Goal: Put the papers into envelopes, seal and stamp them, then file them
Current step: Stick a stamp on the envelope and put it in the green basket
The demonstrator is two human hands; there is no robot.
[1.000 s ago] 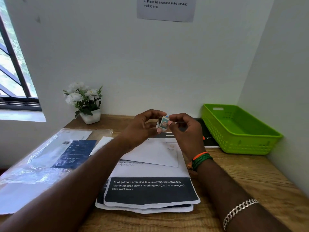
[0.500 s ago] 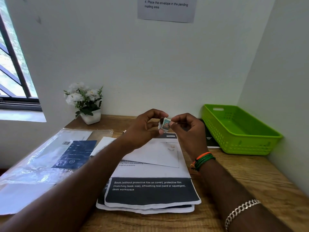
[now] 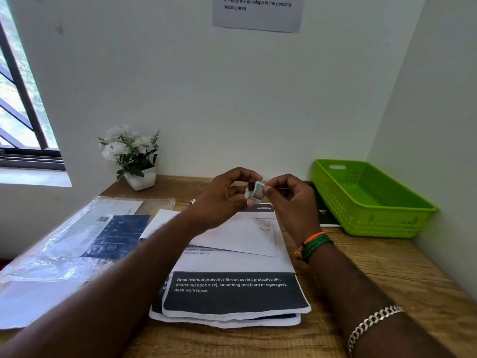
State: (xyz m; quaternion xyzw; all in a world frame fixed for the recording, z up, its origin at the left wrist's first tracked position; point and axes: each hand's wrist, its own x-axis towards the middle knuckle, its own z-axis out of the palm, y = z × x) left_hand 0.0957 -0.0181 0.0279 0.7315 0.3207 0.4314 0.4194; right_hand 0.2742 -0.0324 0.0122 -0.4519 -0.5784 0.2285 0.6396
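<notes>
A small teal and white stamp (image 3: 258, 192) is pinched between both hands above the desk. My left hand (image 3: 222, 200) holds its left side and white backing with thumb and fingers. My right hand (image 3: 291, 200) pinches its right edge with thumb and forefinger. Below the hands a white envelope (image 3: 245, 236) lies flat on a stack of printed papers (image 3: 232, 293) at the middle of the wooden desk (image 3: 387, 275).
An empty green plastic basket (image 3: 371, 200) stands at the right against the wall. A black notebook (image 3: 324, 210) lies beside it. A clear plastic packet with blue print (image 3: 85, 236) covers the left side. A potted white flower (image 3: 134, 156) stands at the back left.
Both hands have stayed raised over the envelope, working the stamp between the fingertips; they have shifted very slightly up and right. Nothing on the desk has moved.
</notes>
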